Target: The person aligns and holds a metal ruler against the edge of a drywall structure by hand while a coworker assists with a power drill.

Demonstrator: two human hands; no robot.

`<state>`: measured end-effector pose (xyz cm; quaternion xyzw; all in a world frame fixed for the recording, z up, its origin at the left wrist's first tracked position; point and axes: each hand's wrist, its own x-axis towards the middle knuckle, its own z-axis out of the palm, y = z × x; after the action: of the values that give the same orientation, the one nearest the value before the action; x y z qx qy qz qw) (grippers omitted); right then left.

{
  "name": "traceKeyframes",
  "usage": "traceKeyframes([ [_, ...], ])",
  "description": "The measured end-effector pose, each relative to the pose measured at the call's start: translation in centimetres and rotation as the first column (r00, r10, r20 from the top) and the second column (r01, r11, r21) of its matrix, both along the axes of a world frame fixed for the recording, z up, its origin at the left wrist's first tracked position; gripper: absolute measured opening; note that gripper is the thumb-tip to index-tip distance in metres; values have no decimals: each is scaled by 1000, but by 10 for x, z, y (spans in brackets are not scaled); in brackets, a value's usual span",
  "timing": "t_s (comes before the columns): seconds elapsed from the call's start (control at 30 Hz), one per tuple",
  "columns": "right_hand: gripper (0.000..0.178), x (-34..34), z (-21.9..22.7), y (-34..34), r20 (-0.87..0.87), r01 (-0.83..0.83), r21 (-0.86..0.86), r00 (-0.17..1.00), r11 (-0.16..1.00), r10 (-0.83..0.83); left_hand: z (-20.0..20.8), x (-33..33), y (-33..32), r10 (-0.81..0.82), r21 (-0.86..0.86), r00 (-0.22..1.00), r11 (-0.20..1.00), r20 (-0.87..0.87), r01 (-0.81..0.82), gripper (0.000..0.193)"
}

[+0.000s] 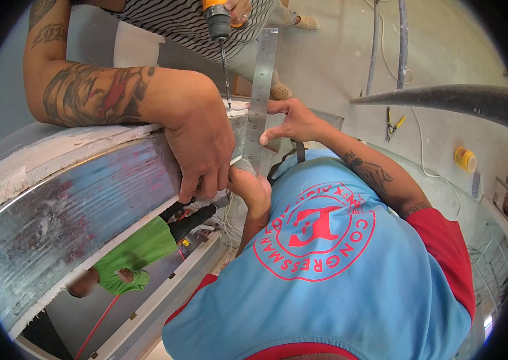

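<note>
My right hand [297, 121] pinches a long steel ruler [258, 99] at its right edge, thumb below the forefinger. The ruler stands against the end of a curved, metal-faced panel [80, 198] with rough white edges. Below the ruler's lower end, my left hand [252, 189] is curled close to the panel's end; what its fingers grip is partly hidden. A co-worker's tattooed hand [203, 147] reaches over the panel and grasps its lower edge. Above, another hand [239, 11] holds an orange and black power drill [218, 24], its long bit touching the panel's top edge.
A person in a striped shirt [194, 30] is across from me. Below the panel is a person in a green shirt [137, 255]. Dark metal tubing [446, 102] crosses the right side. Yellow-handled pliers [394, 125], a yellow tub [465, 159] and cables [425, 156] lie on the floor.
</note>
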<state>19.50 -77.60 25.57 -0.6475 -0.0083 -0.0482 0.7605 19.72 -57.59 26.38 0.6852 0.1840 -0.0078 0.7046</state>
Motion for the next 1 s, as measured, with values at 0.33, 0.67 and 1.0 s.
traceKeyframes([
  [0.33, 67, -2, 0, 3, 26, 28, 22, 999, 999, -29, -2, 1, 3, -25, 55, 1000, 998, 5, 24, 29],
  [0.67, 72, -3, 4, 2, -27, -8, 47, 1000, 999, 10, -12, 2, 5, 44, -99, 999, 994, 20, -42, 26],
  [1.0, 67, -3, 0, 4, -1, 3, 22, 1000, 1000, -3, 61, -5, -45, 146, -45, 987, 988, -64, -149, 30],
])
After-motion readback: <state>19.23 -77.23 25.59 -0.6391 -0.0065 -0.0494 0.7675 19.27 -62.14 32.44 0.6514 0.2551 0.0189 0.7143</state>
